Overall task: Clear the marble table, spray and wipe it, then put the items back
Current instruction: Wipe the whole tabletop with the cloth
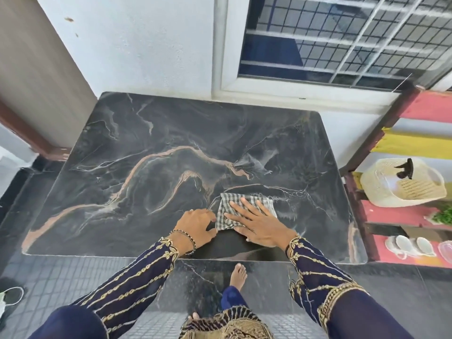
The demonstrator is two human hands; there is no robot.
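Wiping step: the right grip, spread flat, presses the checked cloth near the marble bench's front edge. The left grip curls beside it, hold unclear. Next, probably, sweeps toward the far corners.

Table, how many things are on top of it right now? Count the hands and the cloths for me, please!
Hands: 2, the left hand and the right hand
Cloths: 1, the checked cloth
Total: 3 on the marble table
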